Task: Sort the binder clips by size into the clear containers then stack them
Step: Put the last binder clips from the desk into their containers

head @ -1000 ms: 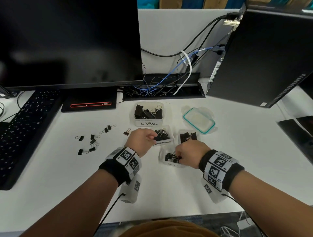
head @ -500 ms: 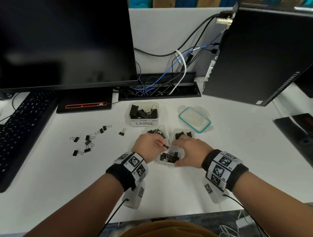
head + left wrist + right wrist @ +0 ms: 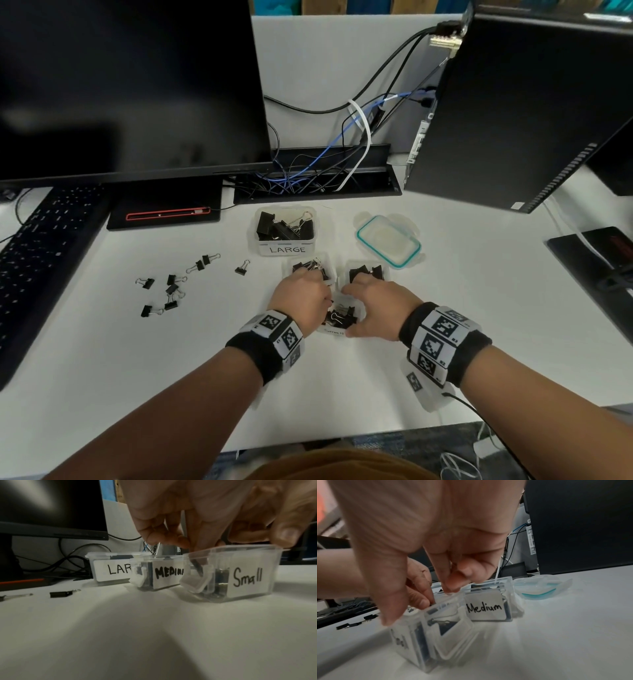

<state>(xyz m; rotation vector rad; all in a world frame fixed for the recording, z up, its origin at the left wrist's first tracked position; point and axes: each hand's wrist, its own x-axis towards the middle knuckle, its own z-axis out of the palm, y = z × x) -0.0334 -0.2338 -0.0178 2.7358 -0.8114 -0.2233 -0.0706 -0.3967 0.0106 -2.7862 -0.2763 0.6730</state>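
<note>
The clear container labelled Small (image 3: pixel 337 330) (image 3: pixel 247 577) (image 3: pixel 447 628) sits between my hands and holds several small black clips. My right hand (image 3: pixel 373 305) grips it, thumb at the near corner and fingers on the far rim. My left hand (image 3: pixel 301 298) (image 3: pixel 188 543) pinches a small black binder clip (image 3: pixel 197 566) just inside the container's rim. Two Medium containers (image 3: pixel 310 267) (image 3: pixel 366 270) (image 3: pixel 485 608) stand right behind, and the Large container (image 3: pixel 286 248) stands farther back. Several loose clips (image 3: pixel 171 284) lie on the desk to the left.
A teal-rimmed lid (image 3: pixel 388 245) lies behind the right Medium container. A keyboard (image 3: pixel 34 246) is at the far left, a monitor (image 3: pixel 130 85) and cable tray (image 3: pixel 315 178) at the back, and a computer tower (image 3: pixel 520 113) at the right.
My left hand came from the left Medium container to the Small one, carrying a small clip, and lowered it to the rim. My right hand stayed on the Small container.
</note>
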